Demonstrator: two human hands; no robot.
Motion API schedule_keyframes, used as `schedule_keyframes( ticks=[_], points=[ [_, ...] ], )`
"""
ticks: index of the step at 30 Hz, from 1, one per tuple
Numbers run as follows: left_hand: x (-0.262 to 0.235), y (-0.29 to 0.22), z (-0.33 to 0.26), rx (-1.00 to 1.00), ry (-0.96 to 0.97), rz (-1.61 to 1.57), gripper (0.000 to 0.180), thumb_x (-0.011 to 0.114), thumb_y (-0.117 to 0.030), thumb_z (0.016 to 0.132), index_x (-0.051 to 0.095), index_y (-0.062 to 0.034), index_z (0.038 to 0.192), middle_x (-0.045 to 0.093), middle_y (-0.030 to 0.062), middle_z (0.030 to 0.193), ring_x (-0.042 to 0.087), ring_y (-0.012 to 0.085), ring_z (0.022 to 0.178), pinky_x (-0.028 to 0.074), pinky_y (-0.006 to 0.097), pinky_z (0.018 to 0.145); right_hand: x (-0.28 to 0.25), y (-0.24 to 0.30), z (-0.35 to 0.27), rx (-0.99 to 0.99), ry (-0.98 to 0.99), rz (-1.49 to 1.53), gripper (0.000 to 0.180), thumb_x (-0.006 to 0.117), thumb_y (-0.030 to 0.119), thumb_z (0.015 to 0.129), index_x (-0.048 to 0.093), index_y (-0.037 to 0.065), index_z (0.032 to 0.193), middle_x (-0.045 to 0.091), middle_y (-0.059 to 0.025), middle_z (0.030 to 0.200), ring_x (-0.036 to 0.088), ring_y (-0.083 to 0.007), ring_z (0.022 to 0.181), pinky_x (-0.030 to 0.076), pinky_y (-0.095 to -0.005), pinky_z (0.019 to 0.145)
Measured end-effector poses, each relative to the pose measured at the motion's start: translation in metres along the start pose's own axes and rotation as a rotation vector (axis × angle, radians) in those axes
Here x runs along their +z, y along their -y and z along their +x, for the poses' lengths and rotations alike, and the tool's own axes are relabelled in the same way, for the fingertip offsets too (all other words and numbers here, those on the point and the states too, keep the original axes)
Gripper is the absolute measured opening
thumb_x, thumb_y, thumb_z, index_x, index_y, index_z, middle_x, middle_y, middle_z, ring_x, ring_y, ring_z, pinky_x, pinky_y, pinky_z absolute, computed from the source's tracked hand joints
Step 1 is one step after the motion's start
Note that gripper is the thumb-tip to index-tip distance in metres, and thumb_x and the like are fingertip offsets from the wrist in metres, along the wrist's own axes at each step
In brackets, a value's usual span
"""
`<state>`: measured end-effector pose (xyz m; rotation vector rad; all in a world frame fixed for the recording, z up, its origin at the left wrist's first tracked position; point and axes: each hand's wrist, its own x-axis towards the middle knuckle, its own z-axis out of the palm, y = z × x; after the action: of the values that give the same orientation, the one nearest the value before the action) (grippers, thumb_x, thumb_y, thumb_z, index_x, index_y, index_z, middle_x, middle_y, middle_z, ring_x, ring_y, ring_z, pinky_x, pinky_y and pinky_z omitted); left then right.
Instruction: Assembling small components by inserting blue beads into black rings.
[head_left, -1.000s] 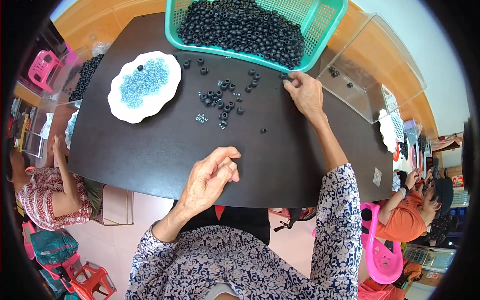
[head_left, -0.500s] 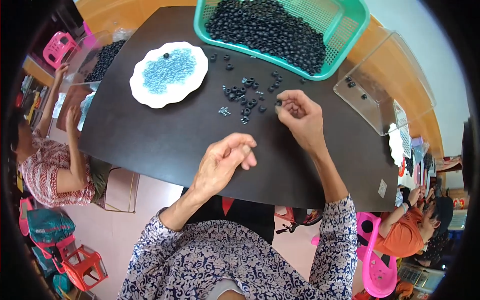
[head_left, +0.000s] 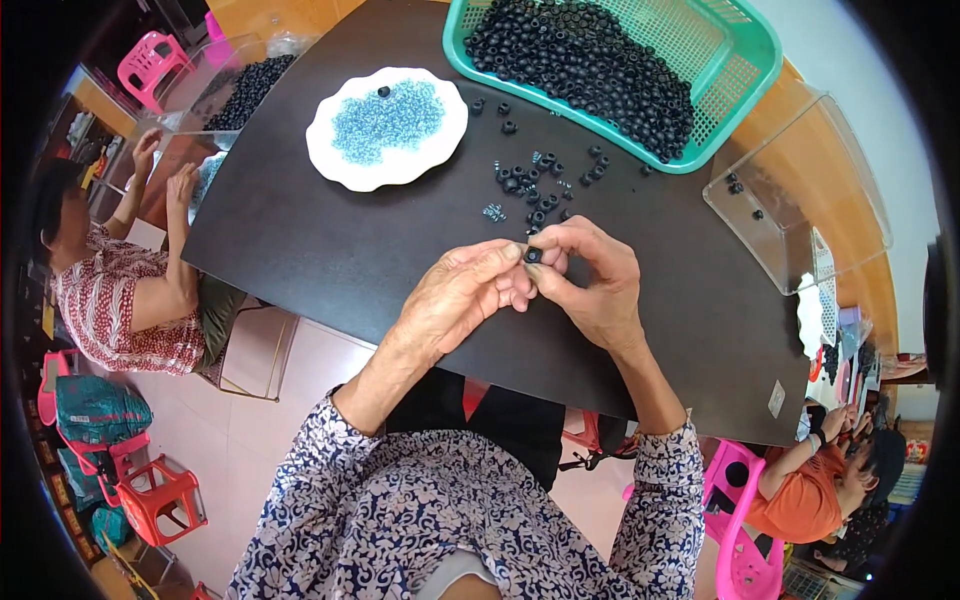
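Note:
Above the middle of the dark table, my right hand (head_left: pixel 592 282) pinches a small black part with a hole (head_left: pixel 533 255) between thumb and fingers. My left hand (head_left: pixel 462 292) meets it there, its thumb and forefinger closed at the part's left side; whatever they hold is too small to make out. Just beyond my hands lies a loose group of black parts (head_left: pixel 520 180), with a little pile of small metal springs (head_left: pixel 494 213) beside it. Farther left, a white scalloped plate (head_left: pixel 330 165) holds many springs (head_left: pixel 390 115) and one black part.
At the far edge stands a green basket (head_left: pixel 600 115) heaped with black parts (head_left: pixel 590 65). A clear plastic bin (head_left: pixel 800 230) at the right has a few in it. One person (head_left: pixel 140 300) sits at the left, another in orange (head_left: pixel 800 490) at the right. Pink chairs stand around.
My right hand has come left with the black part, and my left hand has moved up to meet it. The view has shifted, so the table's things appear farther right.

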<state>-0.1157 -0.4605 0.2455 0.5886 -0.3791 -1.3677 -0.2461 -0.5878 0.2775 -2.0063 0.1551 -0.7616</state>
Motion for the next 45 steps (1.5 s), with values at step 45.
schedule_keyframes(
  ticks=[45],
  points=[
    [-0.015,-0.021,-0.041,0.083,-0.145,0.590,0.016,0.046,-0.007,0.097,0.058,0.0023,0.100,0.062,0.0060,0.085,0.058,0.0117,0.078,0.049,0.027,0.074,0.010,-0.022,0.083,-0.048,0.371,-0.725,0.011,0.071,0.008,0.078,0.070,0.004,0.087,0.060,-0.0083,0.071,0.059,-0.0261,0.063,0.045,-0.0344,0.057]
  ],
)
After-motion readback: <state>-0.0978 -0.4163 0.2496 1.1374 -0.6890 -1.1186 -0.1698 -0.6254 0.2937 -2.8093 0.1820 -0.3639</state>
